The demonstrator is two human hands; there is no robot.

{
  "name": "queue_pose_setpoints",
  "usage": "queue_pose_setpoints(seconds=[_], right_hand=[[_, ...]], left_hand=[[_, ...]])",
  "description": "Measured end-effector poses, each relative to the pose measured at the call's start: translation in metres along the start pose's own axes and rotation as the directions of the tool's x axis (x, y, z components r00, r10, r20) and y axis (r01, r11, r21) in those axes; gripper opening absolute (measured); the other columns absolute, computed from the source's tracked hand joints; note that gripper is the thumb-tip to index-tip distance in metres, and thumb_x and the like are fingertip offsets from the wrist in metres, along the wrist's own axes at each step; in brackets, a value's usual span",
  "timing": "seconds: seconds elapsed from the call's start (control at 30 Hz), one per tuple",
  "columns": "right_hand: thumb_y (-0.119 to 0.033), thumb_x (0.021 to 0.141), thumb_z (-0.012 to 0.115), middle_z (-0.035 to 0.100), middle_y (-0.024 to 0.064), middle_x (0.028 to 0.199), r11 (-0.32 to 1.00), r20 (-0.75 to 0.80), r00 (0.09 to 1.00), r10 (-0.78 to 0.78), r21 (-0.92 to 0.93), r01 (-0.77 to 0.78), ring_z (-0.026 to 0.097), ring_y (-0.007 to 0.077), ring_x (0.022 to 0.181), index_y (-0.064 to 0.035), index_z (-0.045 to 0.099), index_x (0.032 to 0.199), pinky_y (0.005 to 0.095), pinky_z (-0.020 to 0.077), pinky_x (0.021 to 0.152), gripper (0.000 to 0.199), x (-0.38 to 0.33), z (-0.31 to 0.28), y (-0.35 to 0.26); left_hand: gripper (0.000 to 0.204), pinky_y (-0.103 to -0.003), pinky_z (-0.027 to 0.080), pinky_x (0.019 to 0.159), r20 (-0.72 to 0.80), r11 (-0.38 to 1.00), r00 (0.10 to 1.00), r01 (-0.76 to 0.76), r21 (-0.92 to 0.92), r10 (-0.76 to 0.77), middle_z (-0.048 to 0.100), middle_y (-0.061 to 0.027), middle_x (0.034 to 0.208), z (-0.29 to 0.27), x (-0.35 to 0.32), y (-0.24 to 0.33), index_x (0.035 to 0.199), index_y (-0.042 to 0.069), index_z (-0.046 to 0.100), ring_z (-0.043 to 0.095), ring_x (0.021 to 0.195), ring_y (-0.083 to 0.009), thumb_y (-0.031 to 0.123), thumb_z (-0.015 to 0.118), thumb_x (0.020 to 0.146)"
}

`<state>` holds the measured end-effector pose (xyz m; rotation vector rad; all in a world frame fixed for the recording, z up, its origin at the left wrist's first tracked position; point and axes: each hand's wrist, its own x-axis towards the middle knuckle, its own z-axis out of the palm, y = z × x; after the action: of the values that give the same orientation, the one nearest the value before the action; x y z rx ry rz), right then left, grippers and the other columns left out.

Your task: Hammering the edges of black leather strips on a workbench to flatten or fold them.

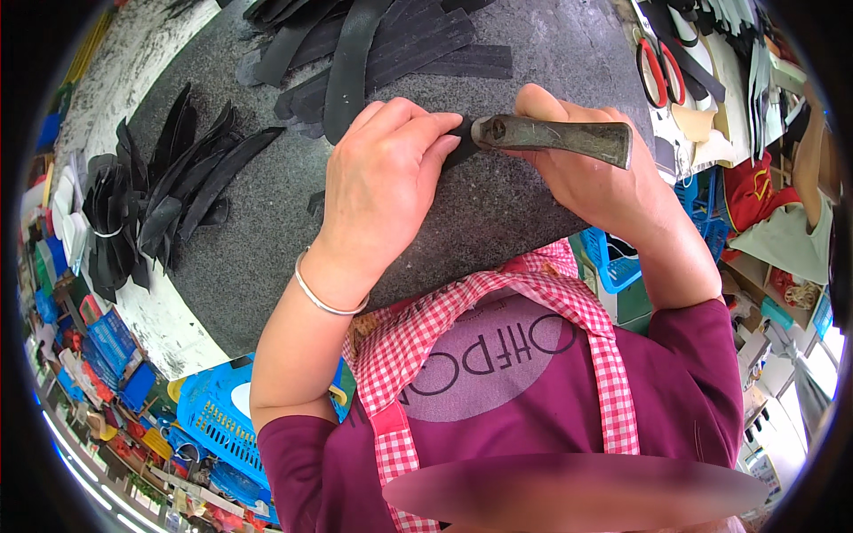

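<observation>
My left hand [384, 182] pinches a dark strip [460, 149], which looks like leather, between thumb and fingers over the grey stone-like slab [498, 213]. Close beside it on the right, my right hand [591, 182] is closed round a hammer, its handle hidden in the grip. The metal hammer head [560, 140] lies over the right end of the strip and covers part of it. A heap of flat black strips [391, 53] is on the far part of the slab. At its left lies a bundle of black strips [169, 186], tied with a light band.
Red-handled scissors [651, 75] lie at the far right, near beige scraps [697, 123]. Blue plastic baskets [218, 413] stand below the slab on the left and right. At the right edge another person's arm [810, 160] shows. Cluttered goods fill the lower left.
</observation>
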<state>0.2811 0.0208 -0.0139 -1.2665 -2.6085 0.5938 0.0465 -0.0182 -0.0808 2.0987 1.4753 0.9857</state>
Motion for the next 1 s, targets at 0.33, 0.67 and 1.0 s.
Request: queue_pose_setpoints(seconds=[0.33, 0.67, 1.0], right_hand=[[-0.015, 0.099, 0.079, 0.067, 0.0202, 0.083, 1.0, -0.042, 0.999, -0.019, -0.005, 0.019, 0.069, 0.0468, 0.082, -0.0053, 0.064, 0.11, 0.0513, 0.0526, 0.067, 0.021, 0.012, -0.009, 0.007], [-0.017, 0.101, 0.079, 0.065, 0.0217, 0.083, 0.996, 0.035, 0.997, 0.07, 0.047, -0.072, 0.068, 0.0481, 0.083, -0.0044, 0.063, 0.108, 0.0504, 0.0513, 0.065, 0.021, 0.004, -0.009, -0.003], [-0.014, 0.1, 0.078, 0.065, 0.0196, 0.082, 1.0, -0.004, 1.0, 0.01, 0.016, -0.01, 0.068, 0.0453, 0.077, -0.0057, 0.066, 0.11, 0.0508, 0.0509, 0.064, 0.018, 0.003, -0.007, 0.003]], left_hand=[[0.024, -0.038, 0.059, 0.073, 0.027, 0.963, 0.983, -0.182, 0.196, 0.181, 0.069, -0.0047, 0.093, -0.003, -0.003, 0.004, 0.109, 0.008, 0.083, 0.069, 0.084, -0.0257, 0.005, 0.085, 0.086], [0.023, -0.038, 0.06, 0.077, -0.048, 0.991, 0.99, -0.128, 0.023, 0.129, 0.074, -0.0098, 0.094, 0.0, 0.002, -0.003, 0.109, 0.004, 0.083, 0.073, 0.086, -0.0291, 0.004, 0.086, 0.086], [0.027, -0.039, 0.059, 0.075, -0.011, 0.98, 0.981, -0.191, 0.064, 0.192, 0.071, -0.0088, 0.095, -0.001, -0.001, -0.001, 0.111, 0.005, 0.083, 0.07, 0.086, -0.0279, -0.001, 0.083, 0.084]])
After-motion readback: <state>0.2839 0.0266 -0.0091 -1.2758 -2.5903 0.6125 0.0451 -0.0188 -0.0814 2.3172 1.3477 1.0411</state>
